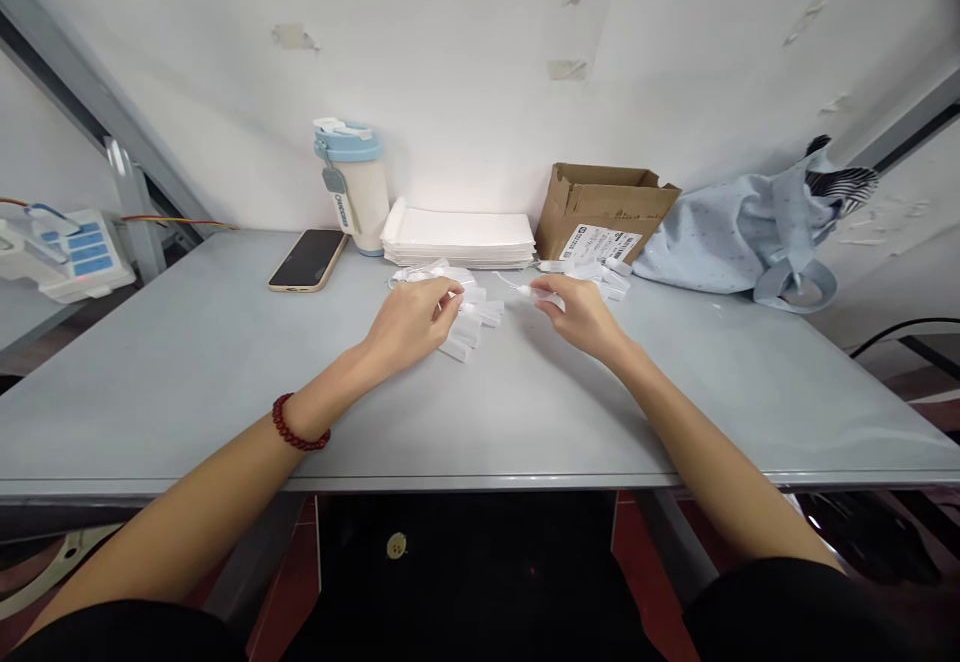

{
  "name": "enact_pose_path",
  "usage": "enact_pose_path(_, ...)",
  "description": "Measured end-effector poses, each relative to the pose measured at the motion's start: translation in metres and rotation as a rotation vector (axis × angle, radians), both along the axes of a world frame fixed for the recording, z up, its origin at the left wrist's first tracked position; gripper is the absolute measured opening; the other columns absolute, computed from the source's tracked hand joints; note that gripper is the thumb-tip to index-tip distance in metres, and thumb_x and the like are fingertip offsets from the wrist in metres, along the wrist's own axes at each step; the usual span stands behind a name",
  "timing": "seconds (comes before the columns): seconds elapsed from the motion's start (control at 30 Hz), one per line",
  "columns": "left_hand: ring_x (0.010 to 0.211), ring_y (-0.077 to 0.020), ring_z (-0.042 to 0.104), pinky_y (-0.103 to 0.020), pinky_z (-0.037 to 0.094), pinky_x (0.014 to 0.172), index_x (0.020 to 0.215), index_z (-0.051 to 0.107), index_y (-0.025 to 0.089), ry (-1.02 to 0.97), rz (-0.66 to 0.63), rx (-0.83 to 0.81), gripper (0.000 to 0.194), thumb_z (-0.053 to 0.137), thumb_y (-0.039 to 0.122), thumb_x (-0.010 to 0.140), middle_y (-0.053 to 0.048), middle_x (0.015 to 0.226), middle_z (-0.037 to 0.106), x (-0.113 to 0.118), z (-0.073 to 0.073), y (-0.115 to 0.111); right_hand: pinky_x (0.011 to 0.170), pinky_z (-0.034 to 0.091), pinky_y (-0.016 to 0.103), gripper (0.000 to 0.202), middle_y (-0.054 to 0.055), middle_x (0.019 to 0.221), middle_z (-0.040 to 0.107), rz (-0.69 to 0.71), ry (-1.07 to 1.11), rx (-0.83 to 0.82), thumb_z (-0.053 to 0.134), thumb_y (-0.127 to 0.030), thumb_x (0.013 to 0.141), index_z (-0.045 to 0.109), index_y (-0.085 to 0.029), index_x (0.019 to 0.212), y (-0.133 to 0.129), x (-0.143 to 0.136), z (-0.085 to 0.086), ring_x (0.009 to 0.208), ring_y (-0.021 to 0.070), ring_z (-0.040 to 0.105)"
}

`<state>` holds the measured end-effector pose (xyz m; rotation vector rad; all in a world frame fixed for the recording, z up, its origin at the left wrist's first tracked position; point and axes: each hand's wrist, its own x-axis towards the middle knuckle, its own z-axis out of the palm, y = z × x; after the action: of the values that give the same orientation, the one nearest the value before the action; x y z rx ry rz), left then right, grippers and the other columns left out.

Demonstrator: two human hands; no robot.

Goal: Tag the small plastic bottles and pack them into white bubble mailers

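Note:
My left hand (416, 320) is over a pile of small translucent white pieces (469, 327), thumb and fingertips pinched together. Whether anything sits between those fingertips is too small to make out. In my right hand (577, 314), thumb and fingers close on a small white piece with a thin string (523, 290); the string points left, toward the pile. Just behind that hand lies a second group of similar white pieces (615, 284), partly hidden by it. The gap between my two hands shows grey table (495, 412).
Along the back wall stand a cream tumbler with a blue lid (364, 192), a stack of white sheets or envelopes (461, 237) and an open cardboard box (600, 207). A phone (308, 260) lies at left. A light blue cloth bag (720, 232) slumps at right.

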<state>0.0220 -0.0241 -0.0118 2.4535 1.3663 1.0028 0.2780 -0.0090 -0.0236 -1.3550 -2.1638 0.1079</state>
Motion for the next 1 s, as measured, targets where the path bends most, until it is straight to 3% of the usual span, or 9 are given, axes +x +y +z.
enact_pose_path(0.27,0.059,-0.0133,0.056,-0.026,0.044,0.06,0.116,0.06,0.014,-0.03,-0.103,-0.028,0.035,0.048,0.034,0.09,-0.002,0.079,0.068,0.002,0.002,-0.002,0.076,0.052,0.037,0.024,0.006,0.098,0.071,0.246,0.088,0.146,0.051,-0.01,0.085,0.061,-0.021,0.103,-0.022,-0.018,0.012,0.088,0.0219,0.067)
enact_pose_path(0.57,0.065,-0.0144,0.057,-0.026,0.04,0.06,0.091,0.064,0.016,0.039,-0.162,0.144,0.026,0.04,0.024,0.094,-0.003,0.073,0.067,0.002,-0.001,-0.002,0.077,0.052,0.038,0.024,0.007,0.101,0.069,0.25,0.063,0.195,0.047,-0.012,0.089,0.06,-0.023,0.106,-0.024,-0.019,0.012,0.092,0.0229,0.065)
enact_pose_path(1.0,0.063,-0.0129,0.057,-0.025,0.042,0.061,0.085,0.066,0.016,-0.032,-0.217,0.064,0.021,0.048,0.025,0.092,-0.002,0.073,0.068,0.003,0.003,-0.004,0.08,0.053,0.037,0.022,0.01,0.102,0.068,0.325,0.058,0.267,0.048,-0.012,0.091,0.06,-0.019,0.108,-0.027,-0.026,0.011,0.093,0.0224,0.064)
